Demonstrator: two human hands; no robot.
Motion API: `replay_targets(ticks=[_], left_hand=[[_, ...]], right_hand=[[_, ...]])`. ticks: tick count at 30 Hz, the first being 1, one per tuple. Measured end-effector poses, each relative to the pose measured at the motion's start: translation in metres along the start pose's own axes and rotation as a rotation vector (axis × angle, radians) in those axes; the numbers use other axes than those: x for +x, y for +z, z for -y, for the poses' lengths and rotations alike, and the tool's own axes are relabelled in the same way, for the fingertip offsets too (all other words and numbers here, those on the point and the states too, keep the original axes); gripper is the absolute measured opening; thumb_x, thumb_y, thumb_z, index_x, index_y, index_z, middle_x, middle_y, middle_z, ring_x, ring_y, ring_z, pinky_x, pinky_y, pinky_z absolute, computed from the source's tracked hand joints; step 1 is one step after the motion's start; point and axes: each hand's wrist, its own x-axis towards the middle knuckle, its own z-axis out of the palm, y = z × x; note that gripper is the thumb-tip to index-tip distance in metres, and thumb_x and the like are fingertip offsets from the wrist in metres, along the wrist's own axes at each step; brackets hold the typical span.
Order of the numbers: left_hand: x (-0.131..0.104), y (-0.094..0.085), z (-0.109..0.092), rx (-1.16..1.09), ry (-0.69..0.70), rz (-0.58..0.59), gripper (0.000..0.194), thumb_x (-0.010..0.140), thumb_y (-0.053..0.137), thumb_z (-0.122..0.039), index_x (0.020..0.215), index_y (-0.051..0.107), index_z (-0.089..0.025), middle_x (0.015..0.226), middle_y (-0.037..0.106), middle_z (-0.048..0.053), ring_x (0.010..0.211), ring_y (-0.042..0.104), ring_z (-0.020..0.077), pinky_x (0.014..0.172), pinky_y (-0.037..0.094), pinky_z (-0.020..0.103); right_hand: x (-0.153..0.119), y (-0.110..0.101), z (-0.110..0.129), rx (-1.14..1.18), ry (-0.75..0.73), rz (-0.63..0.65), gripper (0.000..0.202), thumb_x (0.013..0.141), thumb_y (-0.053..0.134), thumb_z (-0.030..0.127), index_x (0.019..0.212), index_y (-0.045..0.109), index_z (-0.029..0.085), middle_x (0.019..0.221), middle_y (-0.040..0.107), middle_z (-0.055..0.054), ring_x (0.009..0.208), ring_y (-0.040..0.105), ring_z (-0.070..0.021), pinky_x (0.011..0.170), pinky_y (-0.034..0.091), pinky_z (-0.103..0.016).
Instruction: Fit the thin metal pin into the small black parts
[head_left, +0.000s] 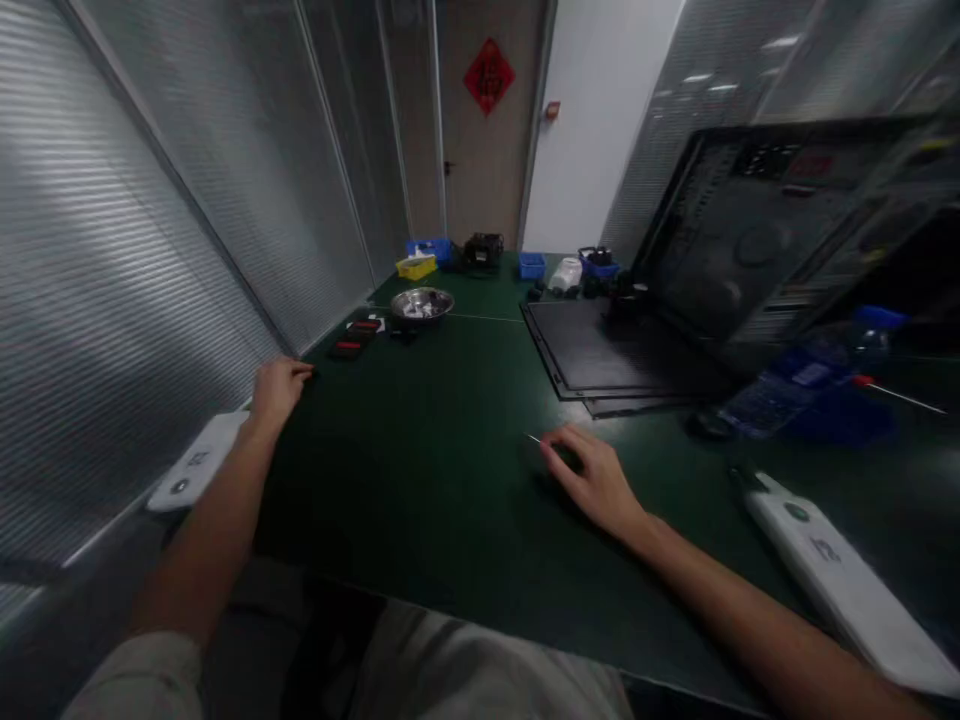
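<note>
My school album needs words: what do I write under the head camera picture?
Right hand pinches a thin metal piece over a dark green tabletop.

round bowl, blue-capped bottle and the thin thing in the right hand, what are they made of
Round bowl: polished metal, probably stainless steel, from its silvery highlights.
Blue-capped bottle: clear, glossy plastic by its see-through walls.
Thin piece in the right hand: pale, possibly metal, but too small and blurred to be sure.
</note>
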Motion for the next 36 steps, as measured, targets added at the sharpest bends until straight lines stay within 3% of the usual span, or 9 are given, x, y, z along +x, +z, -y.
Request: replay_targets(ticks=[6,14,23,32,36], left_hand=[[-0.003,-0.004,-0.009,0.050,-0.062,0.012,0.036,0.096,0.051,-0.024,0.119,0.078,-0.015,0.120,0.075,0.010,0.115,0.066,0.0287,0.106,0.045,0.035],[-0.013,-0.013,-0.026,0.172,-0.099,-0.016,0.036,0.096,0.052,-0.026,0.117,0.079,-0.015,0.117,0.073,0.016,0.112,0.064,0.0344,0.095,0.049,0.042],[-0.013,-0.025,-0.038,0.215,-0.142,0.062,0.033,0.095,0.057,-0.026,0.117,0.079,-0.016,0.113,0.075,0.016,0.108,0.066,0.0348,0.092,0.049,0.043],[-0.010,-0.012,-0.023,0.071,-0.143,0.031,0.027,0.095,0.062,-0.028,0.115,0.077,-0.018,0.113,0.075,0.013,0.107,0.066,0.0314,0.089,0.049,0.038],[-0.010,-0.007,-0.043,-0.090,-0.053,0.074,0.023,0.095,0.065,-0.036,0.106,0.078,-0.020,0.105,0.077,0.008,0.098,0.068,0.0269,0.087,0.050,0.036]], right_hand=[[0.000,0.002,0.002,-0.002,-0.004,0.006,0.021,0.106,0.051,0.035,0.099,0.065,0.022,0.093,0.066,-0.005,0.082,0.064,-0.0194,0.072,0.050,-0.031],[0.001,-0.001,0.005,0.007,0.011,0.018,0.020,0.106,0.052,0.035,0.099,0.066,0.022,0.093,0.065,-0.004,0.082,0.064,-0.0192,0.072,0.050,-0.031],[0.001,0.001,0.001,-0.007,0.003,0.034,0.021,0.106,0.051,0.035,0.100,0.066,0.022,0.095,0.066,-0.005,0.082,0.064,-0.0192,0.072,0.051,-0.031],[0.001,0.000,0.002,-0.024,0.013,0.058,0.022,0.106,0.051,0.037,0.101,0.067,0.022,0.096,0.066,-0.005,0.082,0.064,-0.0191,0.072,0.052,-0.031],[0.001,0.001,-0.001,-0.039,0.019,0.083,0.022,0.106,0.051,0.038,0.104,0.067,0.023,0.099,0.067,-0.005,0.082,0.064,-0.0189,0.070,0.051,-0.030]])
